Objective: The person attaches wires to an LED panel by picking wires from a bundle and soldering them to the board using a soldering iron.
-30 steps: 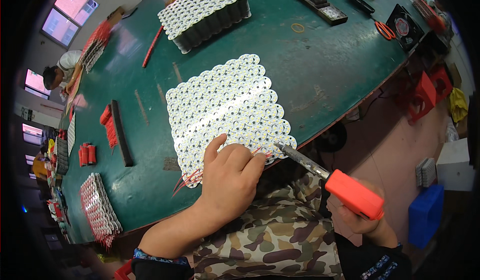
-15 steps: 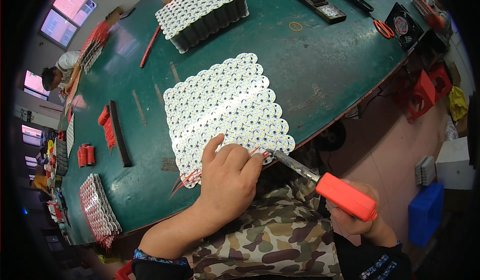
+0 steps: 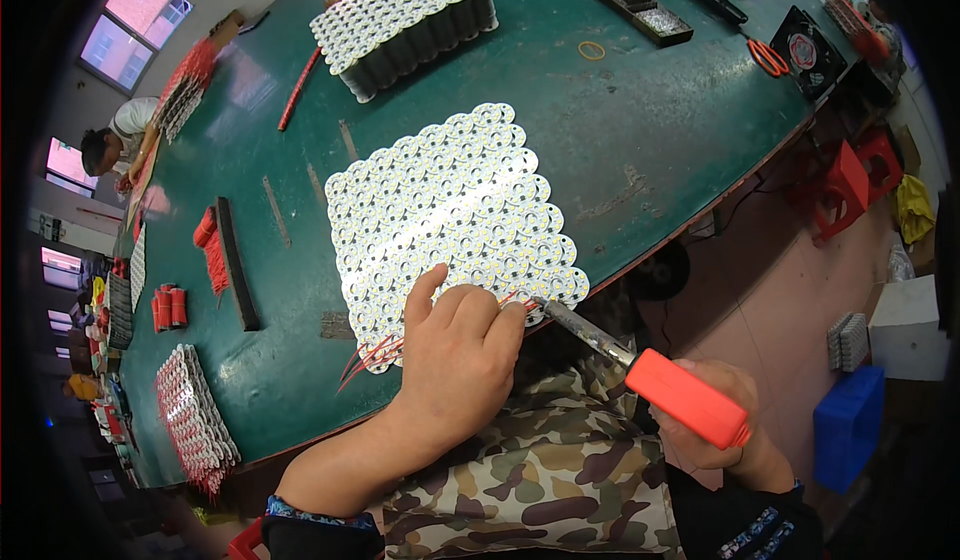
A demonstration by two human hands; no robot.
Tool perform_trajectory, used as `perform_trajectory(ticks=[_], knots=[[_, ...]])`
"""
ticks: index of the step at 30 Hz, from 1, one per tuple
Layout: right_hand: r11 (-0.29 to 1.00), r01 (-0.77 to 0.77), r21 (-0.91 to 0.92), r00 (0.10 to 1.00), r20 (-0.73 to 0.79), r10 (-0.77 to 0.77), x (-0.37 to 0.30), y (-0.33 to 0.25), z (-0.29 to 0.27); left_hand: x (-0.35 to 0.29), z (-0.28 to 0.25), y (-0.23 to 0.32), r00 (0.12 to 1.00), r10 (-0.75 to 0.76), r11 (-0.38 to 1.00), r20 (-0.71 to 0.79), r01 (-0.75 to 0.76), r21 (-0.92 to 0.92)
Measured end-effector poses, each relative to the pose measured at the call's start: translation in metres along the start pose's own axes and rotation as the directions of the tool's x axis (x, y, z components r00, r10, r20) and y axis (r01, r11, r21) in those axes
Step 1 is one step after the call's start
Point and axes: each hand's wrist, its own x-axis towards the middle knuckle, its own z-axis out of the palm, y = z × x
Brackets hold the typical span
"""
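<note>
Electronics assembly workshop, small-factory type: long green table (image 3: 690, 120), soldering iron (image 3: 665, 384), LED board sheet (image 3: 430, 205), stacked round-board panels (image 3: 405, 20), red wire bundles (image 3: 170, 308), red plastic stool (image 3: 838, 195), co-worker (image 3: 132, 125) bent over farther along the table.

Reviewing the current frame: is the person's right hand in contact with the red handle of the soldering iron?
Touching. The head view shows the right hand gripping the red handle, with parts of it visible on both sides.
</note>
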Motion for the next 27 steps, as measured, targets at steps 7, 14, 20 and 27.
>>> perform_trajectory(ticks=[7, 14, 20, 27], knots=[[0.998, -0.037, 0.050, 0.998, -0.050, 0.039, -0.016, 0.006, -0.002, -0.001, 0.002, 0.000, 1.000, 0.010, 1.000, -0.024, -0.010, 0.009], [0.998, 0.004, -0.064, 0.999, -0.043, -0.007, 0.001, -0.006, -0.010, 0.000, 0.001, 0.002, 1.000, 0.015, 1.000, -0.016, -0.015, 0.018], [0.990, 0.033, -0.134, 0.999, -0.031, -0.038, -0.018, 0.010, -0.009, 0.003, -0.001, 0.005, 0.997, -0.029, 0.998, -0.071, 0.025, -0.054], [0.997, -0.067, -0.026, 0.997, -0.039, 0.066, -0.024, 0.016, -0.014, 0.015, -0.006, 0.005, 0.999, 0.007, 1.000, -0.041, -0.008, -0.020]])
